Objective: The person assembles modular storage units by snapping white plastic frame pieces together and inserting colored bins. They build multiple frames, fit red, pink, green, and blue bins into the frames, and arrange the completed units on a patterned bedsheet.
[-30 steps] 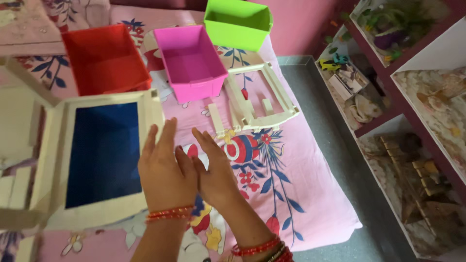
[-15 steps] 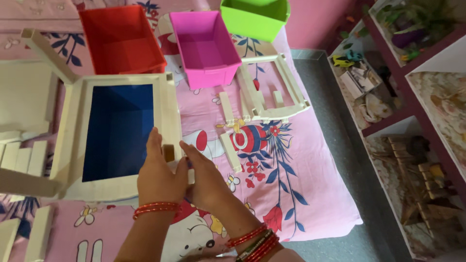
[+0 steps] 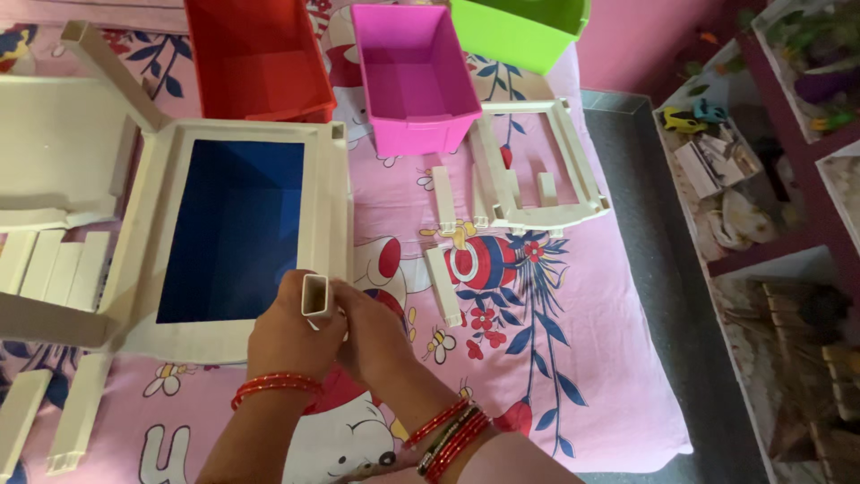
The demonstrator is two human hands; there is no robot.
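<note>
At far left lie loose white slats (image 3: 49,264) beside a white frame (image 3: 331,193) holding a blue bin (image 3: 228,233), with a red bin (image 3: 255,58) behind it. Just right of the frame's near corner, the left hand (image 3: 287,336) and right hand (image 3: 376,332) meet around a white hollow post (image 3: 315,296), fingers curled and pinching it from both sides, its long axis upright and its open square end facing up; both hands are equally close. Rightward lie short white bars (image 3: 443,287), a pink bin (image 3: 412,76) and a second white frame (image 3: 537,170).
</note>
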